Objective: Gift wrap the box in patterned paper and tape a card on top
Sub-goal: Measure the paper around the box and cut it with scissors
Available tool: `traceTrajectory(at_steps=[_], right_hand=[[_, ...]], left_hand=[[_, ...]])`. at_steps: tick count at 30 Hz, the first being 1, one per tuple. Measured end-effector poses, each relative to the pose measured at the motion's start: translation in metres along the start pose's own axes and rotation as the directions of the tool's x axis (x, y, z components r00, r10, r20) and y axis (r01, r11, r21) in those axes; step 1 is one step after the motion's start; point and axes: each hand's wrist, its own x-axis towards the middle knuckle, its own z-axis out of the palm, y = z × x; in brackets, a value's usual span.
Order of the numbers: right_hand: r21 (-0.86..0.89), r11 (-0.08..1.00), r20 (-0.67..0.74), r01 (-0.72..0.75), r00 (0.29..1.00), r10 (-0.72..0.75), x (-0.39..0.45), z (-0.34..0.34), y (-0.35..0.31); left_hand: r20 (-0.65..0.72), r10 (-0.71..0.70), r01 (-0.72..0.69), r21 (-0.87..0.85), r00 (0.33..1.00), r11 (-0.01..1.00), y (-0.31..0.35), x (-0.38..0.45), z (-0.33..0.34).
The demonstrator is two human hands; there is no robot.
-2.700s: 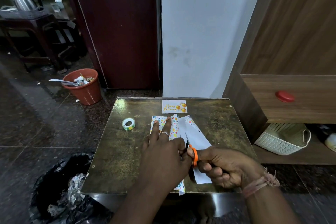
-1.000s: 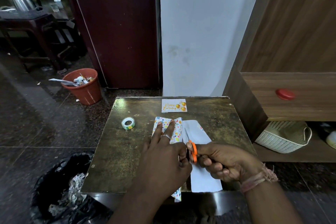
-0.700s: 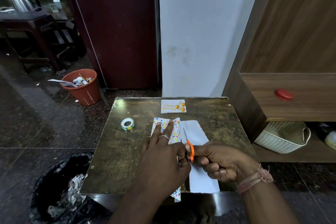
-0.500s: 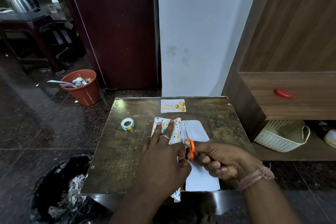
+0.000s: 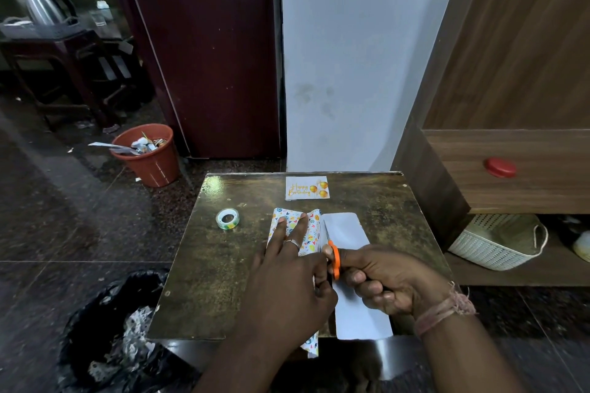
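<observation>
While cutting excess paper: left hand, fingers straight, pressing paper-covered box flat mid-tabletop; right hand curled round orange scissors, blades along box's right edge, white flap beside. Next, likely: finish cut, fold, tape roll. Birthday card waiting at far edge.

Terracotta bin of scraps, steel kettle, white basket

Wearing no sleeves on either forearm, with the left hand sporting a thin silver ring on one finger and the right hand carrying a frayed pinkish thread band wound several times around the wrist.
</observation>
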Motion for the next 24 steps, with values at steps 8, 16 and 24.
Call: traceTrajectory(at_steps=[8,16,24], right_hand=[[0.033,0.999,-0.001,0.015,1.000,-0.015,0.0062,-0.0034,0.0010],[-0.004,1.000,0.000,0.013,1.000,-0.013,0.0068,-0.0043,0.0012],[-0.046,0.999,0.038,-0.009,0.999,0.011,0.0042,-0.0058,-0.0006]], left_hand=[[0.068,-0.004,0.004,-0.003,0.998,1.000,0.0038,-0.0022,-0.0057],[0.053,-0.014,0.015,-0.019,0.998,1.000,0.0046,-0.0034,-0.0072],[0.053,0.016,-0.015,-0.025,0.998,1.000,0.0027,-0.0061,-0.0057]])
